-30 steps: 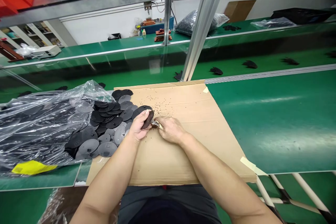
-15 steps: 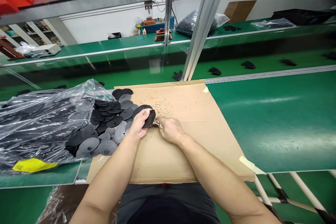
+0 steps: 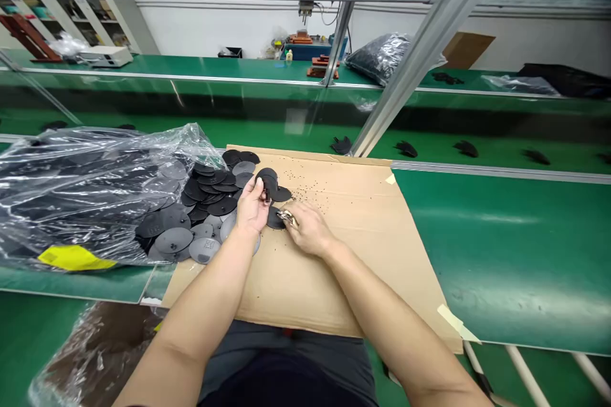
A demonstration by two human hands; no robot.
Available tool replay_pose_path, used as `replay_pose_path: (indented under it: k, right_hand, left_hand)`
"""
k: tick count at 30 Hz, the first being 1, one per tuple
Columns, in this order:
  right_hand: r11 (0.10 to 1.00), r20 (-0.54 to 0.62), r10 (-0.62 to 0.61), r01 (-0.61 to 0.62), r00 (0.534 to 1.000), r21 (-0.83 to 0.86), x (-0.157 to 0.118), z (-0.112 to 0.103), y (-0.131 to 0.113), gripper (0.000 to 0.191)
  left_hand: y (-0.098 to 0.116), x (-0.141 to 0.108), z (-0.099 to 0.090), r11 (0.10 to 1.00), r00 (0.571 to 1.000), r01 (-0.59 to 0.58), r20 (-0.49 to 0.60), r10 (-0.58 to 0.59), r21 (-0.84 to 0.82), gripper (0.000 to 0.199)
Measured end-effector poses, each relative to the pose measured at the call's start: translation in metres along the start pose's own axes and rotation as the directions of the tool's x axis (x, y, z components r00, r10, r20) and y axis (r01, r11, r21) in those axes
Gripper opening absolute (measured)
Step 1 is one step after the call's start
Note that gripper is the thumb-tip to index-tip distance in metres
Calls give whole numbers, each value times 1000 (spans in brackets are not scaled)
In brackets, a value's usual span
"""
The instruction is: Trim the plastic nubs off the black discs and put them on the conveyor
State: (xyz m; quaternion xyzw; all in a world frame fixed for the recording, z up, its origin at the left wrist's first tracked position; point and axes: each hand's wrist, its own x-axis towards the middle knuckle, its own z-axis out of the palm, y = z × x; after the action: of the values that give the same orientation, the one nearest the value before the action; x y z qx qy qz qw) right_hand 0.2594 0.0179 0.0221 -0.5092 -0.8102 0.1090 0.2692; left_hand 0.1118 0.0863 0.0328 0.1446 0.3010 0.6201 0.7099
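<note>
My left hand (image 3: 251, 208) grips a black plastic disc (image 3: 266, 182) by its edge, holding it up over the cardboard sheet (image 3: 329, 286). My right hand (image 3: 308, 229) is closed around a small shiny metal hand tool (image 3: 287, 217), with its tip just right of my left hand and apart from the held disc. Another black disc (image 3: 274, 218) lies beneath the tool. A heap of black and grey plastic discs (image 3: 210, 205) spreads left of my left hand. Tiny black specks (image 3: 305, 194) are scattered on the cardboard.
A clear plastic bag of discs (image 3: 90, 194) with a yellow label (image 3: 74, 257) lies to the left. Green workbench (image 3: 506, 248) extends right. An aluminium frame post (image 3: 429, 57) rises ahead, with black pieces (image 3: 465, 149) on a further green bench.
My left hand has moved up and left, lifting the disc away from the tool. The whole view has shifted and levelled as my head turned.
</note>
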Motion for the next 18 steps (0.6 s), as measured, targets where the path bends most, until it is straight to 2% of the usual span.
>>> replay_pose_path:
  k: [4,8,11,13,15,16,18]
  right_hand:
    - [996,65,-57,61,996,-58,12,12,-2,38]
    - [992,69,-64,71,996,-102,11,18,1,32]
    - [1000,-26,-19,19,999,-20,6,15,4,24]
    - [982,-155,101,-73,983,177,3,10,6,18]
    - [863,-240,295,-150,925,482,1,3,9,13]
    - [750,-229,394,-168,890,640,1,0,11,14]
    - [453,-94,522,-182,848,873,0,-6,13,20]
  left_hand:
    - [-2,1,-3,1000,1000,11,-12,-11,23,26]
    - [-5,1,-3,999,999,18,-34,-17,37,24]
    - [-8,1,-2,997,1000,4,-12,-3,74,27]
    - [-10,-1,-2,988,1000,5,29,-10,153,29]
    - [-14,-4,-1,965,995,6,90,-31,263,35]
    - [-16,-7,0,949,992,-2,123,-39,315,38]
    - [-19,-13,2,920,985,-32,170,-39,392,45]
